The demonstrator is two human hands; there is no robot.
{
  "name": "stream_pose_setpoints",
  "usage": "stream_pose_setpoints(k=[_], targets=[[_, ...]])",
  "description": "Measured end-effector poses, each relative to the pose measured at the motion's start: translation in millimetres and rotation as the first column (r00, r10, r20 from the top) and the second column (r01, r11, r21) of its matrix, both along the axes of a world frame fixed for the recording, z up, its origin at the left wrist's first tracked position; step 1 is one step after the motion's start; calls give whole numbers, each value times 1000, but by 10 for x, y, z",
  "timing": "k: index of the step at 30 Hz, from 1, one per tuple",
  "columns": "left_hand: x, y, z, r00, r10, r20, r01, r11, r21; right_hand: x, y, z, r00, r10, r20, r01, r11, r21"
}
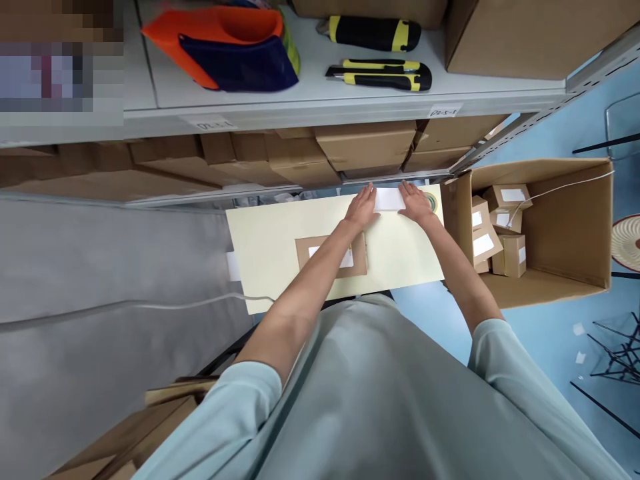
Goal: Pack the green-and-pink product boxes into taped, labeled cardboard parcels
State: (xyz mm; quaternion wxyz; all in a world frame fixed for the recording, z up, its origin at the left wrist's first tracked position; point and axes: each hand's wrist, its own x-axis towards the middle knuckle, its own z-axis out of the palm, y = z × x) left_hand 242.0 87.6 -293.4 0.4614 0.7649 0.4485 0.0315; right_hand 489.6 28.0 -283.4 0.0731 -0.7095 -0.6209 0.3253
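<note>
A small white box or stack lies at the far edge of the cream board. My left hand touches its left side and my right hand its right side, both with fingers stretched out. Beside my right hand sits a roll of tape. Under my left forearm lies a flat cardboard parcel with a white label, partly covered by the arm.
An open carton with several small labelled boxes stands to the right. Beyond the board is a metal shelf bearing box cutters, an orange and blue object and cartons. A cable reaches the board's left side.
</note>
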Motion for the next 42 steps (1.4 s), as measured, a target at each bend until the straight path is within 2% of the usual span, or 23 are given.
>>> stream_pose_setpoints(k=[4, 8, 10, 12, 17, 19, 21, 23, 25, 28, 30, 34, 36, 39, 42], targets=[[179, 56, -213, 998, 62, -15, -62, 997, -55, -3, 50, -150, 998, 66, 21, -64, 995, -70], [159, 1, -251, 994, 112, 0, -112, 993, -34, 2, 42, -212, 999, 34, -14, -35, 998, -55], [134, -22, -197, 993, 113, -20, -114, 993, -19, 15, 49, -207, 998, 16, -52, -19, 998, -56], [117, -27, -100, 994, 74, -83, -72, 997, 26, 29, 58, -176, 997, 58, -45, -61, 995, -75], [97, 10, 228, 938, -138, -317, 193, 970, 148, 21, 55, -28, 969, 220, 112, -207, 971, -122], [94, 12, 333, 924, -173, -341, 244, 954, 177, -10, 48, 33, 962, 231, 147, -213, 969, -124], [100, -6, 400, 934, -171, -313, 240, 951, 196, -57, 42, 83, 962, 224, 156, -207, 971, -116], [122, -36, 432, 966, -105, -238, 155, 967, 203, -120, 35, 122, 965, 213, 149, -200, 975, -97], [158, -58, 440, 991, 55, -122, -33, 984, 175, -199, 25, 154, 969, 208, 133, -200, 977, -67], [224, -39, 427, 947, 322, 10, -321, 944, 74, -324, 6, 202, 976, 195, 97, -197, 980, 15], [261, 7, 411, 908, 416, 51, -417, 909, 10, -392, 0, 235, 983, 166, 74, -172, 980, 95], [298, 92, 371, 858, 502, 110, -492, 864, -109, -464, 4, 294, 994, 108, 28, -111, 973, 204], [298, 97, 353, 863, 494, 103, -482, 868, -121, -483, -7, 316, 997, 72, 6, -72, 974, 213], [292, 53, 348, 877, 470, 97, -454, 878, -152, -533, -52, 331, 999, -27, -39, 35, 970, 242], [314, -14, 385, 846, 516, 134, -467, 838, -281, -607, -90, 332, 984, -144, -105, 169, 946, 277]])
